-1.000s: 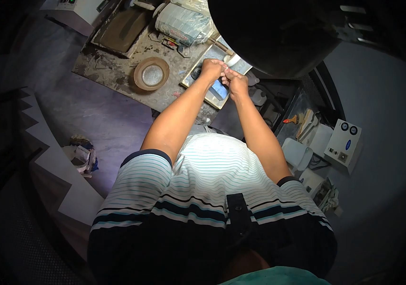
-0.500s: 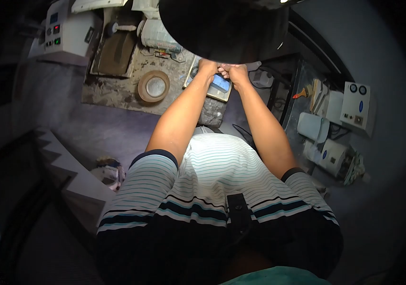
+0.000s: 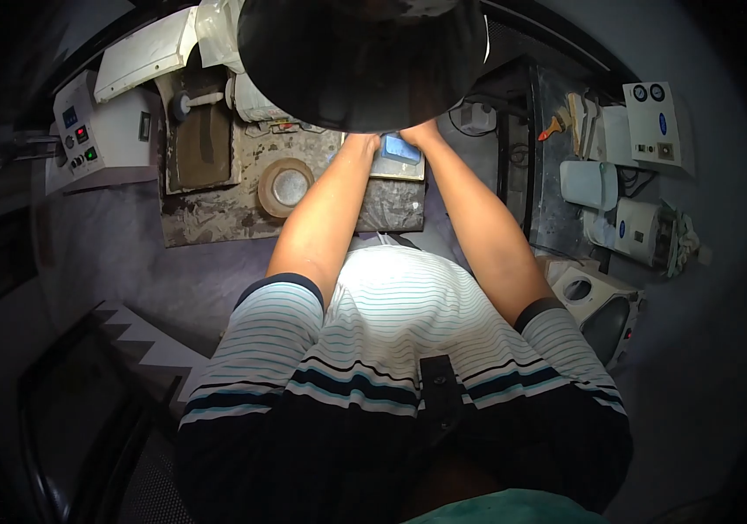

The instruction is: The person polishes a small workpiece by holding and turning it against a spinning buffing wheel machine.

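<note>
My left hand (image 3: 362, 145) and my right hand (image 3: 421, 134) reach forward over the workbench, close together. A large black rounded shade (image 3: 360, 70) covers the fingers of both hands, so what they hold, if anything, is hidden. Between the wrists shows a flat blue object (image 3: 401, 149), its kind unclear, lying on a pale tray (image 3: 407, 169) at the bench's near right part. To the left of my left forearm sits a round brown dish (image 3: 267, 189) with a greyish centre.
Left on the bench (image 3: 207, 229) stands a trough (image 3: 203, 153) with brown contents, beside a white control box (image 3: 85, 144) with lit displays. A side table at right carries an orange-handled brush (image 3: 551, 131), a white plastic tub (image 3: 587, 183) and a white gauge box (image 3: 658, 131).
The view has shifted, and the black shade now sits further left and lower in the picture. It covers my fingers, which showed close together before.
</note>
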The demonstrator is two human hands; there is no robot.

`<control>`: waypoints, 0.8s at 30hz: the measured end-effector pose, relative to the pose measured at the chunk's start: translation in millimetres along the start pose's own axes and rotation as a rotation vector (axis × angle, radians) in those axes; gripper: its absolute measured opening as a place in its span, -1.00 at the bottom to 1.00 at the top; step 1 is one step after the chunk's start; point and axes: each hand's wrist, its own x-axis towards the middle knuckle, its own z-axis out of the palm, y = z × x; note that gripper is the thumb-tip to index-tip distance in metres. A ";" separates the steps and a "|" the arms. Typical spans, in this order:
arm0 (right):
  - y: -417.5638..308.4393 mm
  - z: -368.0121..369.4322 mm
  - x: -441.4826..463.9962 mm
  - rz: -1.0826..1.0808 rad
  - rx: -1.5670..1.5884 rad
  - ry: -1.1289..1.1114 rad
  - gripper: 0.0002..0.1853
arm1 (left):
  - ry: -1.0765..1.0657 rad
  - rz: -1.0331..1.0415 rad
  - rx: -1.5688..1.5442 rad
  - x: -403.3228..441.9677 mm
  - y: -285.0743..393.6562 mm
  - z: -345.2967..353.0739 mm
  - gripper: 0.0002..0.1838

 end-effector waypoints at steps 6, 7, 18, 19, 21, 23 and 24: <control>-2.8 -5.9 -23.0 -0.103 0.092 0.139 -0.84 | -0.044 0.218 -0.048 -14.2 -4.5 3.6 -0.87; -1.8 -6.0 -22.0 -0.095 0.112 0.152 -0.85 | -0.039 0.202 0.017 -16.5 -1.0 4.4 -0.88; -4.4 -12.4 -15.0 0.189 0.437 -0.085 -0.85 | -0.142 0.151 0.127 -24.8 3.0 3.1 -0.90; -0.4 -9.3 -15.5 0.286 0.543 -0.134 -0.86 | -0.140 0.150 0.127 -18.6 0.5 -0.8 -0.90; 1.8 -3.5 -12.8 0.310 0.642 -0.124 -0.86 | -0.164 0.124 0.134 3.6 -5.2 -8.5 -0.89; -5.0 -4.1 -8.5 0.319 0.707 -0.118 -0.86 | -0.178 0.117 0.137 19.1 -9.2 -12.1 -0.89; -10.6 -5.7 -7.3 0.320 0.709 -0.115 -0.86 | -0.177 0.115 0.138 18.9 -8.1 -13.1 -0.89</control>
